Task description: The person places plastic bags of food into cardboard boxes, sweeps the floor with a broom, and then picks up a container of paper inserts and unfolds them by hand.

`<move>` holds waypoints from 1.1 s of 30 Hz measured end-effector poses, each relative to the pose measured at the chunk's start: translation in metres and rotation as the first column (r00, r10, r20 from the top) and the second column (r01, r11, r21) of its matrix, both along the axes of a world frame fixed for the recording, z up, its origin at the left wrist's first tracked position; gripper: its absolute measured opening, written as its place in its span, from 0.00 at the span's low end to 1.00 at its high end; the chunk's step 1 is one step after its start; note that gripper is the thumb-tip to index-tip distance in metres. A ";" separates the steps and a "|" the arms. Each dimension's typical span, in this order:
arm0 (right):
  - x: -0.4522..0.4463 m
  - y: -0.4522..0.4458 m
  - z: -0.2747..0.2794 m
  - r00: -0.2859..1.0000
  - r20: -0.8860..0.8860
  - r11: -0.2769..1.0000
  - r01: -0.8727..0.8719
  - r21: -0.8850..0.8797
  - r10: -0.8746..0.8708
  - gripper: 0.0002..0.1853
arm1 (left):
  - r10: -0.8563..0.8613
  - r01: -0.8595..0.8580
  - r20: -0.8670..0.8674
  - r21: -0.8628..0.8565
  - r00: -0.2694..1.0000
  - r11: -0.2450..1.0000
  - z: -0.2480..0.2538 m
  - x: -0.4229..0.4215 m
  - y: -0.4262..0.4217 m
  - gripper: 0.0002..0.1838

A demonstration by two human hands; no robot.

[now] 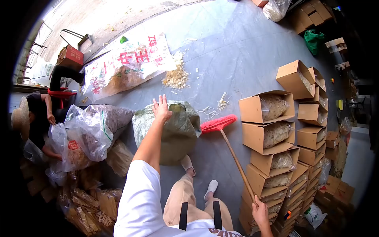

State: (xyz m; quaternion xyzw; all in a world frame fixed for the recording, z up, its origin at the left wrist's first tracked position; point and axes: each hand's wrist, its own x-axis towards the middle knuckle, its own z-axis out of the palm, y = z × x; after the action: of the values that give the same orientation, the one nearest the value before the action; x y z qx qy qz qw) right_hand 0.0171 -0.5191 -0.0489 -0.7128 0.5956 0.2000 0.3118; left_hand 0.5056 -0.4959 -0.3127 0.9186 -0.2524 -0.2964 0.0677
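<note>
My right hand point(260, 212) is wrapped round the wooden handle of a broom point(233, 152). Its red head rests on the grey floor, close to the right side of a pale green woven sack point(173, 138). My left hand point(162, 109) reaches forward over the sack's top with fingers stretched and apart. Whether it touches the sack I cannot tell. Beyond the sack lies a small pile of pale dry scraps point(177, 75), and thinner loose strips point(223, 103) lie above the broom head.
Rows of open cardboard boxes point(252, 136) with bagged goods stand on the right. At left, a person in a straw hat point(20, 118) handles a clear plastic bag point(85, 130). A printed white sack point(130, 65) lies farther off. Bundled dry sticks point(89, 207) are at lower left.
</note>
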 end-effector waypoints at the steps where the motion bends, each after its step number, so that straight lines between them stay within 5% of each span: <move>1: 0.012 -0.003 0.004 1.000 -0.017 1.000 0.003 0.005 -0.003 0.19 | -0.036 0.037 -0.023 0.032 0.999 0.999 0.001 0.001 -0.001 0.47; 4: 0.044 -0.012 0.014 0.996 -0.063 0.998 -0.059 -0.014 0.058 0.18 | -0.219 0.223 -0.045 0.160 0.975 0.962 -0.008 -0.014 0.020 0.38; 6: 0.061 -0.020 0.021 0.982 -0.140 0.992 -0.127 -0.011 0.124 0.19 | -0.382 0.378 -0.002 -0.141 0.924 0.915 -0.028 -0.031 0.051 0.08; 7: 0.063 -0.024 0.021 0.982 -0.137 0.991 -0.131 -0.011 0.128 0.19 | -0.412 0.409 0.048 -0.267 0.910 0.873 -0.023 -0.050 0.065 0.05; 11: 0.070 -0.036 0.020 0.952 -0.128 0.956 -0.288 -0.060 0.279 0.18 | -0.499 0.424 -0.108 -0.391 0.860 0.817 0.031 -0.122 0.127 0.18; 15: 0.082 -0.044 0.024 0.939 -0.182 0.952 -0.303 -0.039 0.291 0.18 | -0.474 0.399 -0.241 -0.301 0.847 0.866 0.082 -0.171 0.182 0.10; 22: 0.077 -0.046 0.018 0.902 -0.155 0.906 -0.417 -0.077 0.402 0.17 | -0.393 0.320 -0.201 -0.315 0.897 0.893 0.143 -0.196 0.197 0.11; 27: 0.067 -0.049 0.015 0.875 -0.153 0.873 -0.477 -0.105 0.459 0.17 | -0.274 0.148 -0.265 -0.413 0.924 0.898 0.175 -0.212 0.185 0.22; 33: 0.046 -0.059 0.006 0.811 -0.166 0.809 -0.580 -0.096 0.562 0.17 | -0.162 0.081 -0.274 -0.285 0.948 0.955 0.206 -0.240 0.199 0.23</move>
State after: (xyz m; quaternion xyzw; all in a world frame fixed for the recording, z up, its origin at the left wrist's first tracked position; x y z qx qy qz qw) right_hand 0.0634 -0.5782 -0.0425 -0.8646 0.3852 0.2877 0.1461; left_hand 0.2660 -0.2967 -0.1071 0.8289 -0.3341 -0.3961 0.2106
